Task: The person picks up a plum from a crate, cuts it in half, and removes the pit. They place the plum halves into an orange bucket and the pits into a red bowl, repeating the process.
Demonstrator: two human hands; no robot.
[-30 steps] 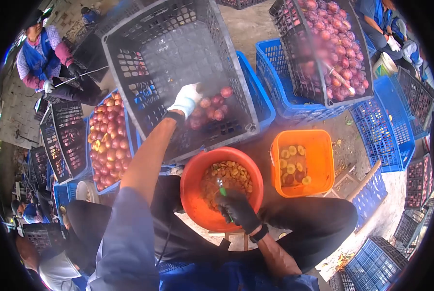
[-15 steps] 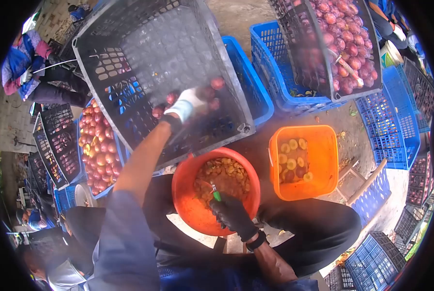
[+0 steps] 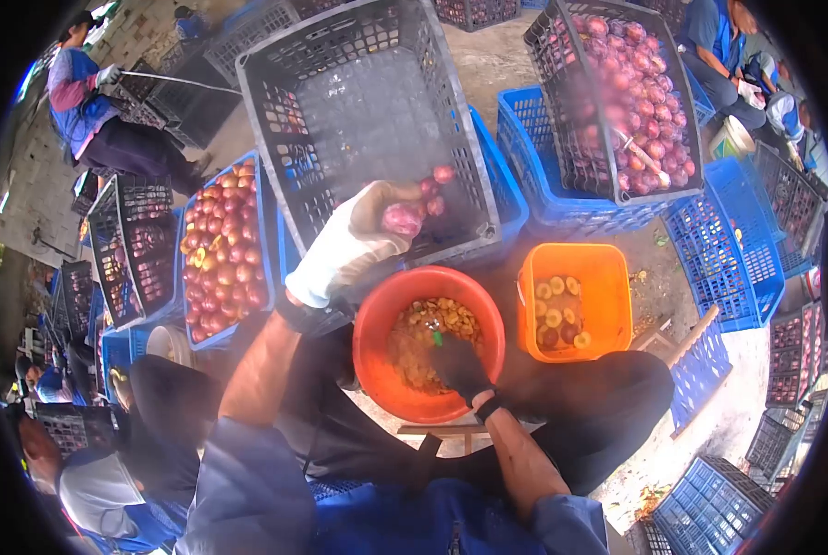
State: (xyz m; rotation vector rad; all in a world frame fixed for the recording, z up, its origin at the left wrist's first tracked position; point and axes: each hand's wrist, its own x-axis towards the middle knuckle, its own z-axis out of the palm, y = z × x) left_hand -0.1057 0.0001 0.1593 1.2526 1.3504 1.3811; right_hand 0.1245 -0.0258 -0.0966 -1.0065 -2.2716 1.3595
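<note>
My left hand (image 3: 345, 242), in a white glove, is closed around a reddish plum (image 3: 403, 219) at the near edge of a black crate (image 3: 484, 176). Just beyond it, several loose plums (image 3: 434, 191) lie in that crate's near corner. Over a red tub (image 3: 370, 347), my right hand (image 3: 462, 368) in a black glove grips a small knife (image 3: 437, 339) by its green handle. The blade is short and partly blurred. Yellow-brown cut fruit pieces (image 3: 451, 320) lie in the tub between my legs.
At right, an orange bucket (image 3: 613, 305) holds several halved plums. A tilted black crate of plums (image 3: 650, 102), with a tool lying on it, rests on blue crates (image 3: 562, 199). Left stands a blue crate of plums (image 3: 220, 250). A person (image 3: 95, 111) holds a long rod; others sit upper right.
My left hand has come back from inside the black crate towards me and now holds a plum. The right hand with the knife stays over the red tub. The view has shifted slightly.
</note>
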